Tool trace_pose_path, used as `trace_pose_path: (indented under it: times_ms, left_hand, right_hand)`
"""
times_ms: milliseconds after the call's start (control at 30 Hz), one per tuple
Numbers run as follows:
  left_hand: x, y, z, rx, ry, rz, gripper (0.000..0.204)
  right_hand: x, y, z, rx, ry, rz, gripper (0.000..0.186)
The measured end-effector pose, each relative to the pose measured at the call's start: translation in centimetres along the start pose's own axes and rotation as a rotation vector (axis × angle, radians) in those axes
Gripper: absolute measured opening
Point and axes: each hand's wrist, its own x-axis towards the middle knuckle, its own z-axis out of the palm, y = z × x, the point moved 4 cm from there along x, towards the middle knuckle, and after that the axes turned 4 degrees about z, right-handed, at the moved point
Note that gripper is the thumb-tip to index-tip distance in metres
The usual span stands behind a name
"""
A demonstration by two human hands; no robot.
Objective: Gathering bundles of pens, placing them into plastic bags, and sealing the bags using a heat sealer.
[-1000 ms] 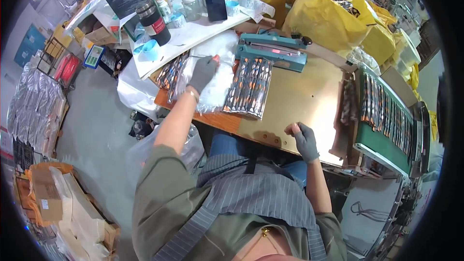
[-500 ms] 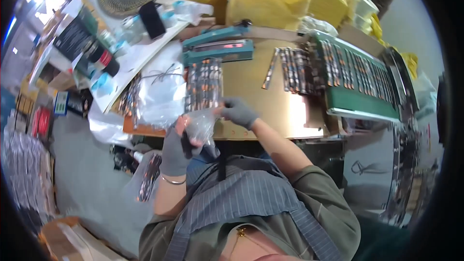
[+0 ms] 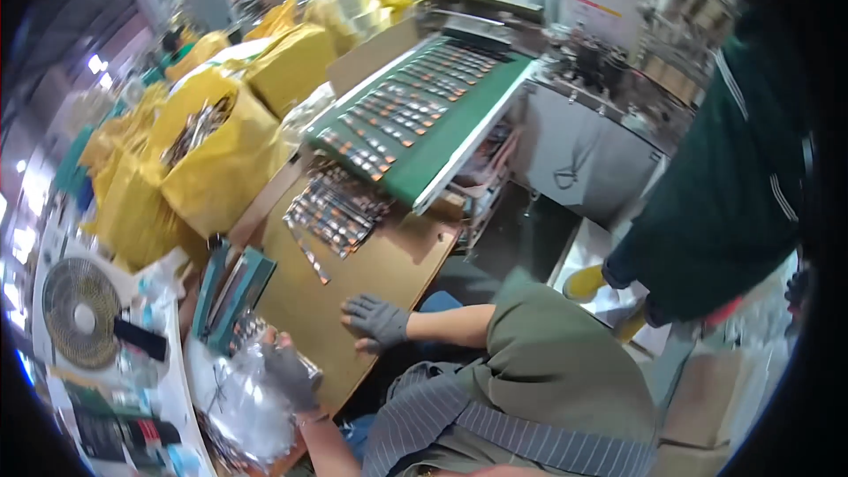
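My left hand point(image 3: 287, 362), in a grey fingerless glove, is closed on a clear plastic bag point(image 3: 249, 384) at the lower left, beside more bundled patterned strips point(image 3: 247, 329) and a teal sealer point(image 3: 253, 283). My right hand point(image 3: 375, 322), gloved alike, lies open on the tan tabletop point(image 3: 402, 265), fingers spread, holding nothing. Beyond it are a loose strip point(image 3: 309, 256) and a pile of patterned strips point(image 3: 336, 212), slightly blurred, at the foot of a green conveyor point(image 3: 464, 119) that carries rows of similar strips.
At the right stands another person point(image 3: 715, 194) in dark green, with yellow footwear point(image 3: 583, 281), close by a grey machine point(image 3: 583, 150). Yellow sacks point(image 3: 221, 168) line the table's back. A fan point(image 3: 84, 309) and small items crowd a white board point(image 3: 177, 362) at left.
My view has swung right, bringing the other person into sight. My right hand has moved away from the plastic bag and spread open on the tabletop; my left keeps hold of the bag.
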Motion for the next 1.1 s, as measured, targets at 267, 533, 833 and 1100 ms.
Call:
trace_pose_path:
  times_ms: [267, 533, 833, 1100]
  left_hand:
    - [5.8, -7.1, 11.7, 0.610, -0.074, 0.089, 0.056]
    - [6.1, -8.2, 11.6, 0.573, -0.033, 0.126, 0.056]
    - [5.9, -9.7, 11.5, 0.633, -0.018, 0.149, 0.053]
    - [5.8, -8.6, 11.7, 0.607, -0.041, 0.123, 0.053]
  right_hand:
    - [0.3, -0.3, -0.9, 0.052, -0.017, -0.027, 0.059]
    - [0.6, -0.3, -0.9, 0.025, -0.046, 0.018, 0.058]
    - [0.4, -0.4, -0.7, 0.063, -0.063, 0.036, 0.058]
    - [0.1, -0.3, -1.2, 0.081, -0.031, 0.022, 0.060]
